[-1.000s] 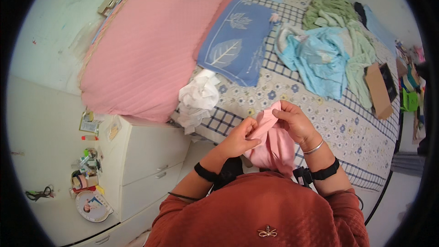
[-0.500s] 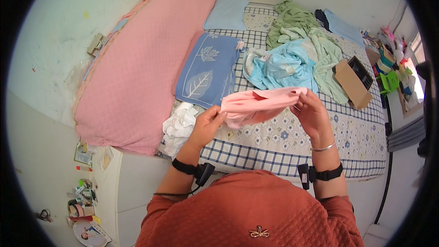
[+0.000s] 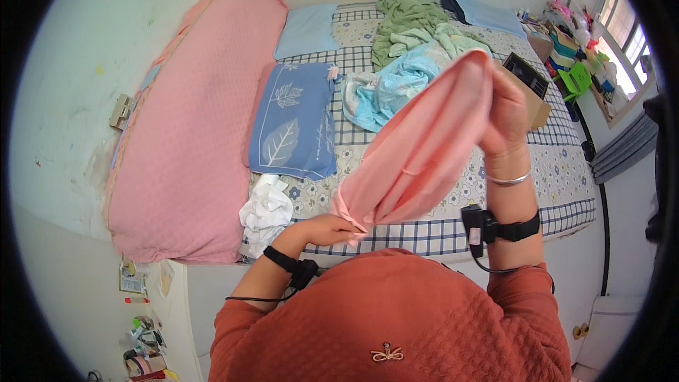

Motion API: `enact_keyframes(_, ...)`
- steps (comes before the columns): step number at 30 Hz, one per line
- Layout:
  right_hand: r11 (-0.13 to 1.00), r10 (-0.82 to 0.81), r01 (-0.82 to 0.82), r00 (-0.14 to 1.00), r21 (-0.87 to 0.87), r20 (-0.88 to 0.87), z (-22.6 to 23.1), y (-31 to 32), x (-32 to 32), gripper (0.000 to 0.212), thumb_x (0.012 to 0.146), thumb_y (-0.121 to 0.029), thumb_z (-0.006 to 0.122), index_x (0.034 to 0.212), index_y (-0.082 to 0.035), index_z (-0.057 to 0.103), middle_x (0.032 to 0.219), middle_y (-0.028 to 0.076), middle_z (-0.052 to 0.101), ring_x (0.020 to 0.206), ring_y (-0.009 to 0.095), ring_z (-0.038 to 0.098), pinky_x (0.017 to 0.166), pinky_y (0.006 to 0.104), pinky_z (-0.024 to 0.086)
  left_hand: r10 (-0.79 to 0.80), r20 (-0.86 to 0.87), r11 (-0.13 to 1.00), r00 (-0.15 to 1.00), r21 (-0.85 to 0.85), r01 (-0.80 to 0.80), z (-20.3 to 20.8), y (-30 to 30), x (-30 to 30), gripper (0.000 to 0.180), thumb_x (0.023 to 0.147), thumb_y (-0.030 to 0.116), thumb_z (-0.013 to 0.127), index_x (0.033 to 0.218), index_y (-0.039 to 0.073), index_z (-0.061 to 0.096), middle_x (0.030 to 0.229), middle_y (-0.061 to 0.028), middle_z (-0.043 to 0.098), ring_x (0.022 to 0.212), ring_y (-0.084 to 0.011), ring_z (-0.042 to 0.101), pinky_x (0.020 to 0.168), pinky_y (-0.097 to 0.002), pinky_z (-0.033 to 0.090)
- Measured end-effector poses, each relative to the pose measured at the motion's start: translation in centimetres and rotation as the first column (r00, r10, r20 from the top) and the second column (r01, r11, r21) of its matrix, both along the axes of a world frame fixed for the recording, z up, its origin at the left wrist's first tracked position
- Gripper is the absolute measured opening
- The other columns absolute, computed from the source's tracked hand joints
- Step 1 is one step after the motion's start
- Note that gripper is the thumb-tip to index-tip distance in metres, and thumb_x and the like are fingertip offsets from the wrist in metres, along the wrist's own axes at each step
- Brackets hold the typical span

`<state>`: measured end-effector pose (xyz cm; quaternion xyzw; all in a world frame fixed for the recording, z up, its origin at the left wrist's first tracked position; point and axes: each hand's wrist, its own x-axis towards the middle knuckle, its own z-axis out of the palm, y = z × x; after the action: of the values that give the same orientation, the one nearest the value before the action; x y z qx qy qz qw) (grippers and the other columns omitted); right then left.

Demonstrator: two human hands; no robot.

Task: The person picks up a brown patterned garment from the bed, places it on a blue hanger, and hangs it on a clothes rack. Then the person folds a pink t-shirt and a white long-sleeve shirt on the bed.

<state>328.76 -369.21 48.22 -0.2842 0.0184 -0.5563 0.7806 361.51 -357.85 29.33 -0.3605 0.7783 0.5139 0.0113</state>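
A thin pink cloth (image 3: 423,152) is stretched on a slant in front of me, above the bed. My right hand (image 3: 509,117) grips its upper end, raised high on the right. Low on the left, near my body, my left hand (image 3: 324,229) pinches the lower corner. Long folds run between the two hands, and the cloth's exact kind cannot be made out. Left of the cloth lies a blue pillow (image 3: 300,124) with a white leaf print. Crumpled white cloth (image 3: 267,205) rests just beyond my left hand.
A large pink quilted cover (image 3: 191,127) lines the bed's left side. Turquoise (image 3: 385,95) and green blankets (image 3: 403,21) lie bunched beyond the pink cloth. An open cardboard box (image 3: 539,112) stands at right, partly hidden by my right hand. The patterned bed sheet (image 3: 566,177) spreads underneath.
My right hand has risen with its end of the pink cloth, while my left hand has dropped closer to my body. The cloth went from level and folded to slanted and spread longer.
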Motion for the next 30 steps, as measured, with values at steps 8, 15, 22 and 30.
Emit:
enact_keyframes(8,0.975,-0.222,0.218,0.963,-0.040,-0.153,0.3,0.5,-4.2,0.024,0.097,-0.015,0.051,0.115,0.000,0.058,0.110,0.011,0.065,0.099,0.020,0.064,0.089,0.0333,0.052,0.671,-0.112,0.564,0.733,-0.565,-0.602,6.8,-1.5,4.9,0.021,0.088,0.027,0.064,0.102,0.012,0.069,0.095,-0.0137,0.069,0.082,-0.0309,0.067,0.070,-0.0377,0.052)
enact_keyframes(15,0.993,-0.102,0.113,0.961,0.028,-0.258,0.3,2.1,-0.8,0.029,0.092,-0.015,0.062,0.117,-0.001,0.060,0.110,0.009,0.065,0.098,0.018,0.063,0.088,0.0318,0.051,0.841,-0.478,0.372,0.252,0.175,-0.912,10.8,-3.0,4.4,0.028,0.087,0.008,0.064,0.114,0.003,0.060,0.096,-0.0077,0.066,0.088,-0.0178,0.063,0.077,-0.0288,0.051)
enact_keyframes(22,0.977,0.187,-0.151,0.946,0.151,-0.265,-1.1,3.4,8.0,0.021,0.089,-0.002,0.058,0.109,0.002,0.058,0.100,0.008,0.064,0.085,0.015,0.063,0.077,0.0274,0.052,0.356,-0.551,0.845,0.755,-0.156,-0.512,11.7,-0.6,-6.8,0.054,0.082,0.007,0.068,0.130,-0.003,0.046,0.125,-0.0137,0.056,0.117,-0.0194,0.054,0.093,-0.0302,0.046)
enact_keyframes(30,0.998,-0.030,0.010,0.945,-0.064,-0.325,0.2,3.3,6.1,0.043,0.092,-0.010,0.059,0.131,0.003,0.049,0.113,0.008,0.062,0.101,0.014,0.061,0.089,0.0279,0.050,0.769,-0.628,0.619,0.122,0.683,-0.388,11.1,-2.6,-6.6,0.036,0.097,0.013,0.052,0.131,0.001,0.050,0.127,-0.0120,0.056,0.119,-0.0237,0.054,0.102,-0.0389,0.042)
